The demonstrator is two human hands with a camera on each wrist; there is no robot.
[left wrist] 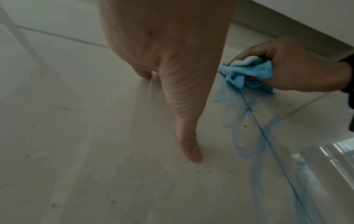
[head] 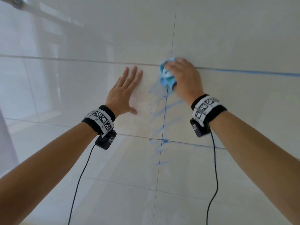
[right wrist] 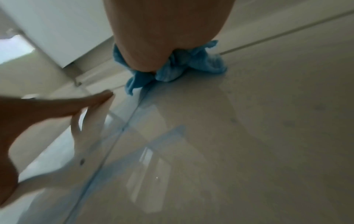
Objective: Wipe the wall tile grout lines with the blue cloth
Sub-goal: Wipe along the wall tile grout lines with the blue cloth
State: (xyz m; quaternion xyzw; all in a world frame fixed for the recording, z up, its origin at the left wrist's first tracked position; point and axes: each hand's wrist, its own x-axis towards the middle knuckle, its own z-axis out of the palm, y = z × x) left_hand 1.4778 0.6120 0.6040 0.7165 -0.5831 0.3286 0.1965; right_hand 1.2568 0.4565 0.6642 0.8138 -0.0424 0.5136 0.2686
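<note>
From the head view we see our right hand [head: 183, 77] gripping the bunched blue cloth [head: 167, 75] and pressing it on the wall tile [head: 235, 111] where the vertical grout line [head: 164, 120] meets the horizontal grout line [head: 81, 60]. Our left hand [head: 125, 93] lies flat on the tile just left of the cloth, fingers [head: 132, 73] straight and close together, thumb spread, holding nothing. Blue smears [head: 162, 101] run down along the vertical grout line below the cloth, and a blue streak [head: 253, 72] follows the horizontal line to the right. Black wristbands [head: 100, 119] with printed markers sit on both wrists, each with a cable hanging down

From the left wrist view we see our left hand [left wrist: 172, 60] with its thumb tip touching the tile, and our right hand [left wrist: 298, 69] with fingers curled round the blue cloth [left wrist: 247, 71], which sits on the grout line [left wrist: 268, 139] amid blue smears [left wrist: 241, 136]

From the right wrist view we see our right hand [right wrist: 164, 34] clamped on the blue cloth [right wrist: 191, 66], folds poking out either side against the tile; our left hand [right wrist: 38, 113] rests flat at the left, fingers straight
</note>
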